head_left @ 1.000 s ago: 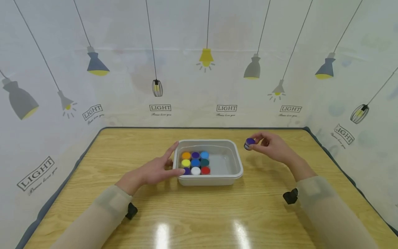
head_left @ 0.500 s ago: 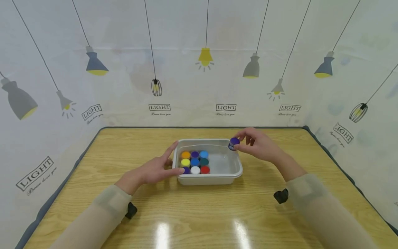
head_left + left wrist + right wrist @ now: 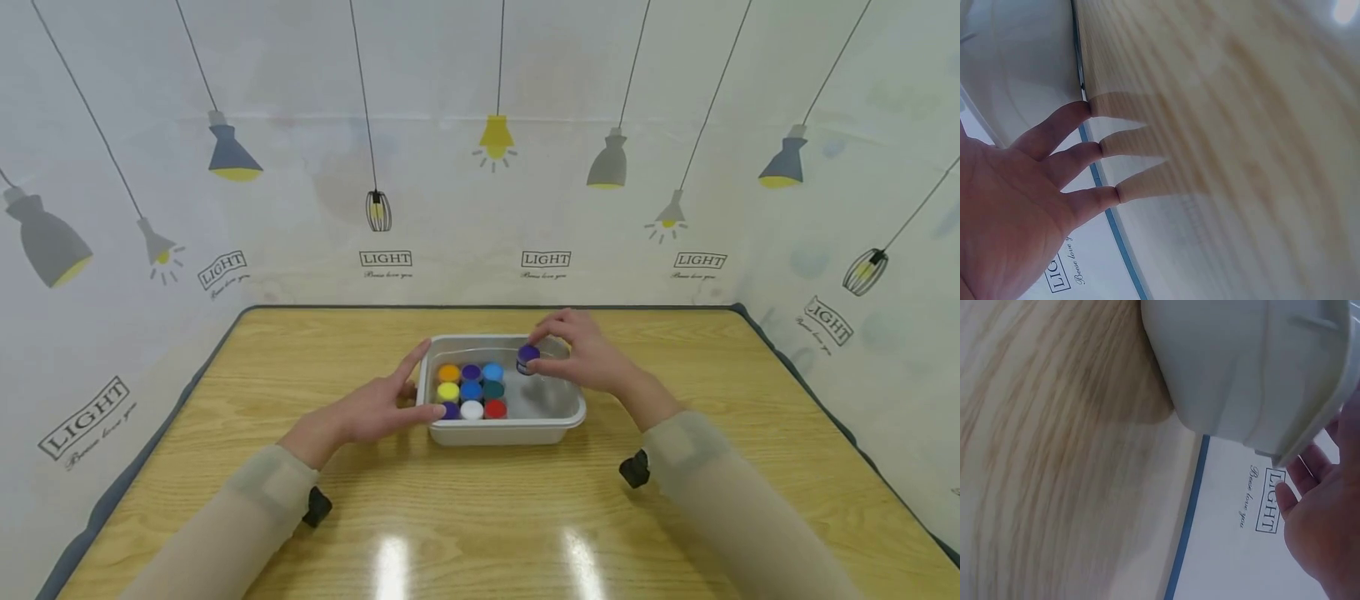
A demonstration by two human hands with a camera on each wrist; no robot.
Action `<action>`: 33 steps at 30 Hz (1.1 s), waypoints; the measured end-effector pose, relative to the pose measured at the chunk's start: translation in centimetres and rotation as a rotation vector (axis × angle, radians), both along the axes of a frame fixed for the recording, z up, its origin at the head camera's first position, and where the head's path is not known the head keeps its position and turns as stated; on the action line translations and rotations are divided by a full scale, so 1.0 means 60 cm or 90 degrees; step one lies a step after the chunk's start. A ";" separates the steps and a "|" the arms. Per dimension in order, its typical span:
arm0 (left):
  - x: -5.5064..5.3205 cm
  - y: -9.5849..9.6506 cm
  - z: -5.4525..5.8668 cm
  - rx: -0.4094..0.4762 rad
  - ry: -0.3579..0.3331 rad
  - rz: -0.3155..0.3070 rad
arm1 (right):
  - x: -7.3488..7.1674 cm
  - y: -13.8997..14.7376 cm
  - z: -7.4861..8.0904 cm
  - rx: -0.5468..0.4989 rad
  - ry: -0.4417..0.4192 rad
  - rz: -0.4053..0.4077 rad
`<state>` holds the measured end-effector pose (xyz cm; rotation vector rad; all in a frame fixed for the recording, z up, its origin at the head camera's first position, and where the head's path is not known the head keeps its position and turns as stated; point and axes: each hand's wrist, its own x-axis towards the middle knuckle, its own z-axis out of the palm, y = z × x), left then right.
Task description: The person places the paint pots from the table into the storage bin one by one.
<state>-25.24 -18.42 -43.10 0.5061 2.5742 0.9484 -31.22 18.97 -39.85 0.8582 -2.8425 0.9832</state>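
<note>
A white plastic tray [image 3: 498, 433] stands on the table, with several small round paint jars in its left part. Their lids are orange, yellow, white, red [image 3: 495, 409], green, purple and shades of blue. My right hand [image 3: 588, 357] pinches a small jar with a purple lid [image 3: 528, 356] between thumb and fingers, over the tray's right part. The tray wall hides this jar in the right wrist view. My left hand [image 3: 371, 408] rests at the tray's left end, index finger along the rim, thumb reaching over the front left corner. In the left wrist view its other fingers [image 3: 1079, 150] are extended, tips down at the table.
The wooden table [image 3: 480, 508] is glossy, with two bright reflections near the front. A pale wall covering [image 3: 450, 217] printed with hanging lamps closes off the back and sides. A black wrist camera [image 3: 634, 469] sits below the right cuff, another [image 3: 318, 507] by the left.
My right hand has carried the purple-lidded jar leftward, from beside the tray, past its right rim, to over its inside. The left hand and the tray have stayed in place.
</note>
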 end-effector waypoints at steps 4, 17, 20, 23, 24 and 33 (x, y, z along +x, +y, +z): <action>-0.001 0.001 -0.001 -0.002 -0.002 0.000 | -0.005 -0.017 -0.007 0.015 -0.003 0.008; 0.001 0.003 -0.001 0.004 -0.005 0.005 | -0.007 -0.034 -0.028 0.041 -0.028 -0.029; 0.001 0.002 0.003 -0.002 0.000 0.008 | -0.005 -0.037 -0.024 0.070 -0.032 -0.040; 0.002 0.001 0.006 -0.006 0.000 0.008 | -0.005 -0.042 -0.020 0.115 -0.034 -0.049; 0.002 0.000 0.005 -0.008 0.000 0.009 | -0.005 -0.044 -0.019 0.131 -0.034 -0.051; -0.001 0.002 -0.001 -0.012 -0.010 0.010 | -0.002 -0.051 -0.016 0.223 -0.021 -0.053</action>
